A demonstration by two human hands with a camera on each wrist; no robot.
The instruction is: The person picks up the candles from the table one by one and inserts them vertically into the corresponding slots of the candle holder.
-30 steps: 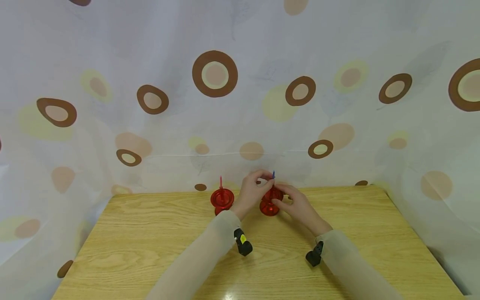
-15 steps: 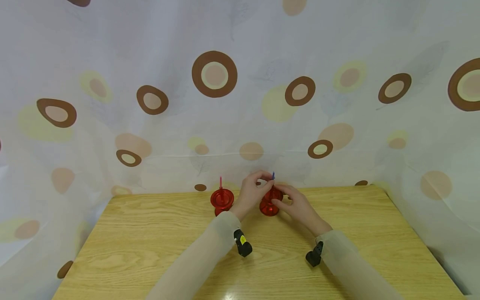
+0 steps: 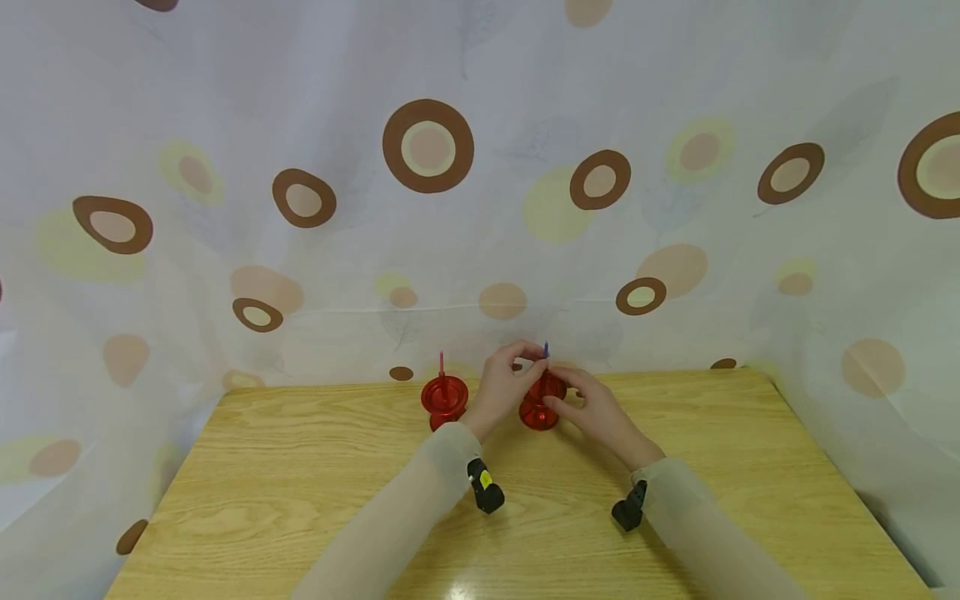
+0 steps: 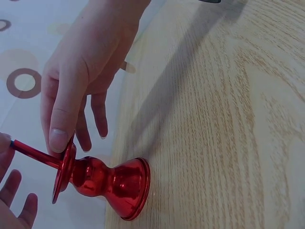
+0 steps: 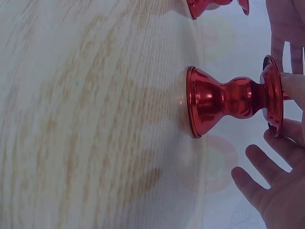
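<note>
Two red candle holders stand at the far edge of the wooden table (image 3: 300, 483). The right holder (image 3: 538, 414) (image 4: 107, 181) (image 5: 224, 100) carries a thin candle (image 3: 546, 350) (image 4: 35, 153) with a blue tip. My left hand (image 3: 536, 360) (image 4: 21, 205) pinches that candle near its top. My right hand (image 3: 564, 398) (image 4: 86, 71) (image 5: 276, 191) rests its thumb on this holder's rim, and its other fingers are straight and spread. The left holder (image 3: 444, 398) (image 5: 209, 5) holds a pink candle (image 3: 442, 364), untouched.
A spotted curtain (image 3: 427, 150) hangs close behind the holders and wraps both sides of the table. Black wrist cameras (image 3: 486, 486) sit on both sleeves. Bare wood stretches between the holders and the near edge.
</note>
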